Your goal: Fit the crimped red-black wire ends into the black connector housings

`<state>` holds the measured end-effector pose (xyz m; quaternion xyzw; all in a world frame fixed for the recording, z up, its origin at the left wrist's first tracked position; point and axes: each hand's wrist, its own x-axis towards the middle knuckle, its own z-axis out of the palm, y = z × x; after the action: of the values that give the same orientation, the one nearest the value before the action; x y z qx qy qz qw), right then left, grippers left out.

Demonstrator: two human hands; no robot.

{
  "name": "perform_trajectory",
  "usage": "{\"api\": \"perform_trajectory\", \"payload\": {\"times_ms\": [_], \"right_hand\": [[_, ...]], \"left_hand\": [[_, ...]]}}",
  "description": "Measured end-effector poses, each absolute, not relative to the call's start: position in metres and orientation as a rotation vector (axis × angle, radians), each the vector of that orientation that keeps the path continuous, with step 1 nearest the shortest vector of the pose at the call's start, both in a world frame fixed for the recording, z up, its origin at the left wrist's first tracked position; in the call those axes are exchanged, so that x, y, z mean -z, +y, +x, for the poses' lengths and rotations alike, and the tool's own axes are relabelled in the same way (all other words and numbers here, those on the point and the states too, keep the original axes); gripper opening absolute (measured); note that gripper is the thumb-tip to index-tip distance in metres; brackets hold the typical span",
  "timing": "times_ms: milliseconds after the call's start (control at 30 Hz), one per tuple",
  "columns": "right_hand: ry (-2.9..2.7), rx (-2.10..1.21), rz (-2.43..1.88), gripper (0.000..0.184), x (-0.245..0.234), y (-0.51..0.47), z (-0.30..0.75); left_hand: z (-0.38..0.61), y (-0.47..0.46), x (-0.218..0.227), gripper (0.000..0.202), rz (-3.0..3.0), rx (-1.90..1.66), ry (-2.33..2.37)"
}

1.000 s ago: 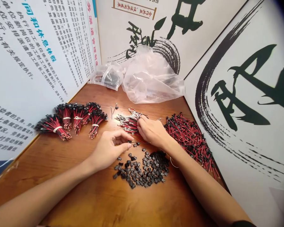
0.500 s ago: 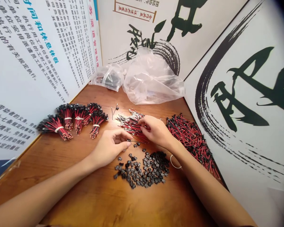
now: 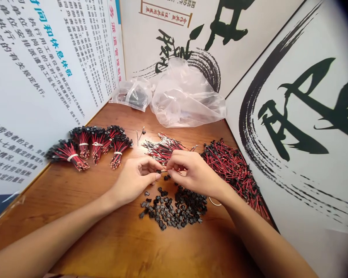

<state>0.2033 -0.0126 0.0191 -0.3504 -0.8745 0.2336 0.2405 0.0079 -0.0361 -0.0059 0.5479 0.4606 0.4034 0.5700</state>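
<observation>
My left hand (image 3: 137, 177) pinches a small black connector housing (image 3: 159, 171) between thumb and fingertips. Close beside it, my right hand (image 3: 193, 172) is closed on a thin wire (image 3: 164, 171), whose tip meets the housing; how far it sits inside I cannot tell. Behind my right hand lies a pile of loose red and black wires (image 3: 161, 148) with shiny metal ends. Below both hands, many loose black connector housings (image 3: 174, 208) are spread on the wooden table (image 3: 110, 239).
Several banded wire bundles (image 3: 97, 144) lie at the left. A heap of wires with black connectors (image 3: 234, 173) runs along the right panel. Clear plastic bags (image 3: 188, 96) stand at the back. A pale rubber band (image 3: 215, 201) lies beneath my right forearm. Printed panels enclose the table.
My right hand has come away from the wire pile, down and toward my left hand, and now holds a wire at the housing. My left hand has stayed in place.
</observation>
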Motion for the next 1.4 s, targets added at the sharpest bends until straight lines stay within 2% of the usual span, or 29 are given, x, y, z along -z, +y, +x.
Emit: {"api": "perform_trajectory", "payload": {"times_ms": [600, 1400], "right_hand": [[-2.433, -0.504, -0.977, 0.014, -0.017, -0.016, 0.200], [-2.370, -0.556, -1.025, 0.012, -0.023, -0.023, 0.199]], "left_hand": [[0.008, -0.038, 0.006, 0.015, 1.307, -0.951, 1.069], [0.009, -0.040, 0.009, 0.012, 1.307, -0.960, 1.028]]}}
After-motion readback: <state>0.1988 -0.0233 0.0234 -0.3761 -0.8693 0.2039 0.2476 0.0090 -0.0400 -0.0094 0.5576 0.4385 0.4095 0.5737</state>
